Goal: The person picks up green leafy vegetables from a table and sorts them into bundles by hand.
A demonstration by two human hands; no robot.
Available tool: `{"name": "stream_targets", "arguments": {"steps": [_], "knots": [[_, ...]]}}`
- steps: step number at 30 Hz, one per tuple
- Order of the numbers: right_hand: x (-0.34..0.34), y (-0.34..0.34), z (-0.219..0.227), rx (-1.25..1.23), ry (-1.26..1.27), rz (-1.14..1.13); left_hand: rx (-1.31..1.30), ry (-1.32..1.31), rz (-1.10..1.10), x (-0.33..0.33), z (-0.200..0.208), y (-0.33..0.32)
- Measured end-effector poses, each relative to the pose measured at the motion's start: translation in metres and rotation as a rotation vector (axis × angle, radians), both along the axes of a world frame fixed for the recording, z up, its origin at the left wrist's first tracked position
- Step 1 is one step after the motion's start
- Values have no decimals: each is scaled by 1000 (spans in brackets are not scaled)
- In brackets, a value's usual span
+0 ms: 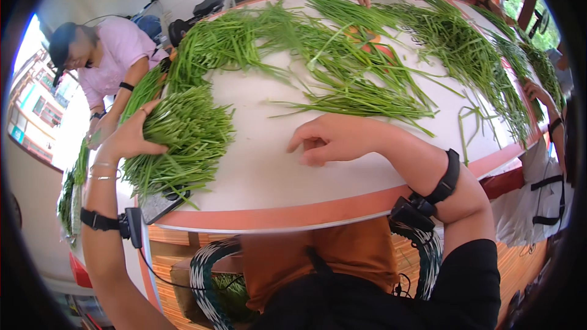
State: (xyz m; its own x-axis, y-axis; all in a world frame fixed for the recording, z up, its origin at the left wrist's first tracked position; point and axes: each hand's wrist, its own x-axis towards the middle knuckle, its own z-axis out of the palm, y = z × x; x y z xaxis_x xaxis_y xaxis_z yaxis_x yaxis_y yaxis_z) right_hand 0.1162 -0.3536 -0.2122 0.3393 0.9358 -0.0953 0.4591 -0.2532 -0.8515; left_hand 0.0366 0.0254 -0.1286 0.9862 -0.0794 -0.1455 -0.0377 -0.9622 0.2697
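Note:
My left hand [134,133] is against the left side of a thick bundle of chive-like green stalks [189,125], its thumb over the near side and its fingers around the far side. The bundle's cut ends face right. Over the white tabletop [257,159], my right hand [333,139] hovers or rests with fingers loosely bent. Thumb and forefinger are apart there, and I see nothing between them. Beyond it lie loose green stalks [379,101], fanned out to the right. A dark flat device like a phone [162,205] is partly under the bundle's near edge.
More stalks are heaped along the table's far left [214,43] and right [471,55]. An orange-handled object [372,38] is half buried among them. A person in pink [119,55] works at the left; others work at the far side and right. The table has an orange rim [293,211].

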Motion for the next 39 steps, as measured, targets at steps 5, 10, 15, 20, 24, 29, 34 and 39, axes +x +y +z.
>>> {"name": "stream_targets", "arguments": {"steps": [5, 10, 15, 20, 24, 29, 34, 39], "knots": [[-2, -1, -4, 44, 20, -35, -22, -188, -28, -12, -21, -9], [4, 1, -17, 98, -94, -24, -115, -544, -110, -19, -60, -4], [3, 2, -7, 26, -53, -16, 62, -596, -129, -25, -65, 4], [-1, 0, -5, 18, -33, -33, 171, -729, -108, -32, -76, 2], [-2, 1, -2, -19, 4, -40, 249, -837, -115, -37, -79, -2], [0, 2, -8, 16, -25, -14, 400, -837, -173, -41, -85, -15], [2, 2, -6, -35, -29, -42, 310, -938, -198, -47, -83, -15], [4, 2, -11, -25, -22, -52, 345, -851, -203, -49, -90, -29]]}}
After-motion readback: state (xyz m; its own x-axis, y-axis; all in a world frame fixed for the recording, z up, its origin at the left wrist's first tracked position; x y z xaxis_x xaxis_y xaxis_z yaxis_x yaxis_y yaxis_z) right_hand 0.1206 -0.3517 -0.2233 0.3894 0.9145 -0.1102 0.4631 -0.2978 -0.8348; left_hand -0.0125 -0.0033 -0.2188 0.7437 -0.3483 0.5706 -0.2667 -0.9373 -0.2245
